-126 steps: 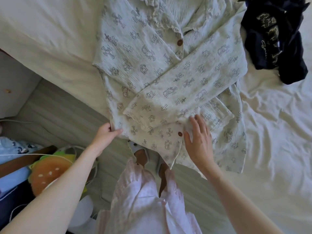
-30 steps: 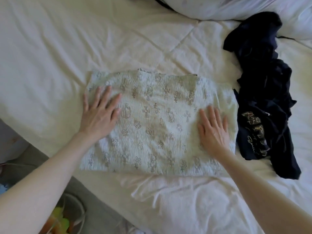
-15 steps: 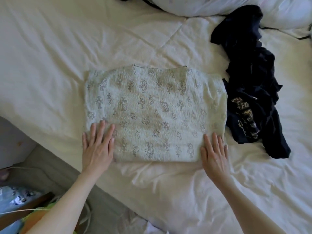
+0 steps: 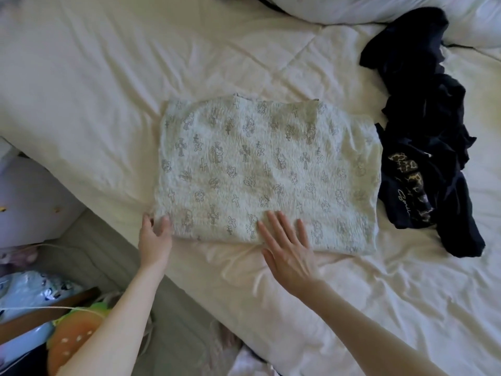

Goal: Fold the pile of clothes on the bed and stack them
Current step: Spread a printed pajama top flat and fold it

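- The left hand, flat on the near left edge half a second ago, now pinches the near left corner of the folded pajama top with its fingers.
- The top lies flat mid-bed, unmoved.
- The right hand has slid left from the right corner; its fingers lie straight, pressing the near edge.
- A dark shirt sits crumpled just right, touching the top.

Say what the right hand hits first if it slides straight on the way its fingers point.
The right hand already lies flat on the folded printed shirt; straight on it likely only crosses more shirt, then bare bedsheet.
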`<move>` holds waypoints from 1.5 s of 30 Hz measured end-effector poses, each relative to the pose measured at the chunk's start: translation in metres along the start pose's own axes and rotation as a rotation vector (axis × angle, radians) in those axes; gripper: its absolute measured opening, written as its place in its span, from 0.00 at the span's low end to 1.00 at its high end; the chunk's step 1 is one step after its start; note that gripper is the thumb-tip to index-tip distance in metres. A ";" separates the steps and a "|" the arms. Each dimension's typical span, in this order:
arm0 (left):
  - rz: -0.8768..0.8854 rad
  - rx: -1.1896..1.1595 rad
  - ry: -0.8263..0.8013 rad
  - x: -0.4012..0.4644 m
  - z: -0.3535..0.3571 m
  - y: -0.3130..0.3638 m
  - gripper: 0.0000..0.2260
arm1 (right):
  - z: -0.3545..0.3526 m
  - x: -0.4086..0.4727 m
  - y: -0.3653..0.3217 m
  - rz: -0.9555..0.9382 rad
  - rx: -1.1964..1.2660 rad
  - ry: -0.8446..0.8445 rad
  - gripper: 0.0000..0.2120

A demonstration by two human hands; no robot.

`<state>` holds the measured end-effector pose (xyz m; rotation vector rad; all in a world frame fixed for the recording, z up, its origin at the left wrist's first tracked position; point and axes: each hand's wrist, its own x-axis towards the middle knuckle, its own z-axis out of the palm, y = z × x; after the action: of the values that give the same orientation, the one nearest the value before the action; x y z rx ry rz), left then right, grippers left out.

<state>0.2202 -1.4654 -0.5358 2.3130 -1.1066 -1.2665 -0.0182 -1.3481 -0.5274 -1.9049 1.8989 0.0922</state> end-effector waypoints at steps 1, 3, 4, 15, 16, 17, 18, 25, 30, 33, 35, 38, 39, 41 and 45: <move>-0.059 -0.061 -0.022 0.002 -0.001 -0.002 0.27 | 0.002 -0.001 0.000 0.002 -0.004 -0.014 0.24; -0.165 -0.276 -0.054 0.005 -0.004 -0.003 0.20 | 0.004 -0.003 0.002 0.005 0.022 -0.035 0.23; -0.217 -0.388 -0.048 0.006 -0.007 -0.001 0.16 | 0.005 -0.003 0.004 0.002 0.037 -0.039 0.24; 0.002 -0.400 0.166 -0.052 -0.018 0.043 0.11 | 0.003 0.013 0.006 0.081 0.267 -0.250 0.24; 0.074 -0.368 0.176 -0.063 -0.013 0.053 0.08 | -0.005 0.013 0.007 0.106 0.419 -0.247 0.22; 0.151 -0.335 0.179 -0.074 -0.007 0.066 0.06 | -0.013 0.011 0.009 0.149 0.613 -0.236 0.21; 0.233 -0.299 0.179 -0.086 0.002 0.078 0.05 | -0.023 0.008 0.013 0.210 0.828 -0.224 0.20; 0.853 -0.022 -0.004 -0.173 0.111 0.145 0.04 | -0.059 -0.045 0.088 0.579 1.855 0.071 0.24; 1.113 0.411 -0.467 -0.201 0.185 0.107 0.08 | -0.050 -0.068 0.135 0.700 1.907 0.231 0.25; 1.153 0.616 -0.512 -0.188 0.185 0.074 0.14 | -0.049 -0.067 0.142 0.714 1.766 0.153 0.19; 1.145 0.707 -0.390 -0.174 0.171 0.059 0.20 | -0.049 -0.056 0.142 0.820 1.663 0.129 0.14; 1.083 0.810 -0.251 -0.148 0.145 0.047 0.29 | -0.057 -0.036 0.138 0.937 1.450 0.132 0.10; 1.056 0.834 -0.247 -0.139 0.139 0.045 0.31 | -0.061 -0.032 0.135 0.947 1.399 0.167 0.13; 1.013 0.867 -0.279 -0.126 0.130 0.040 0.34 | -0.068 -0.032 0.132 0.883 1.355 0.274 0.11; 1.050 0.875 -0.314 -0.123 0.131 0.036 0.34 | -0.072 -0.054 0.129 0.787 1.177 0.407 0.13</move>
<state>0.0568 -1.3845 -0.5180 1.3713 -2.8605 -0.7472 -0.1644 -1.3178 -0.4773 -0.3818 2.0691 -0.9945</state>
